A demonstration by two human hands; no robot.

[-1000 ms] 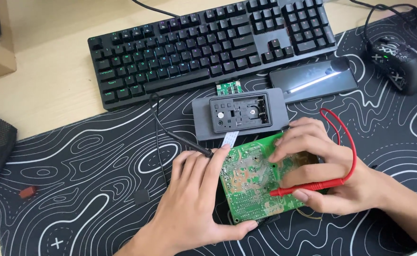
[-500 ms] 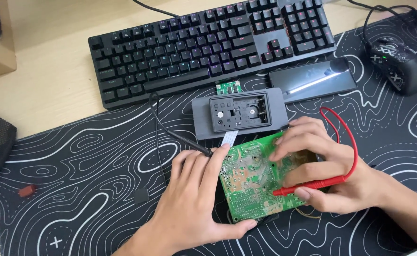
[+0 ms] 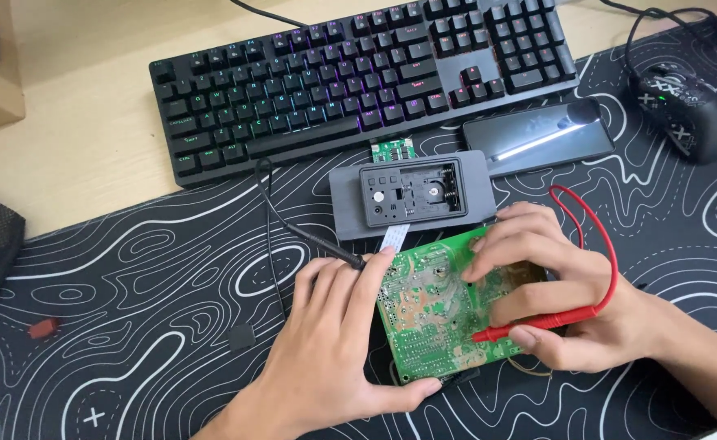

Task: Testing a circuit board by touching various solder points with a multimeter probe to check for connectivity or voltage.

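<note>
Red probe [image 3: 537,323] lies left-right, tip left on green board [image 3: 440,314]; right hand [image 3: 562,301] fingers pinch it.

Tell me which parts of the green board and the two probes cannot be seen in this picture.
- Head view: the right hand covers the green circuit board's right part.
- The red probe's tip contact is too small to judge.
- The left hand hides the black probe's tip.
- The board's underside is hidden.
</note>
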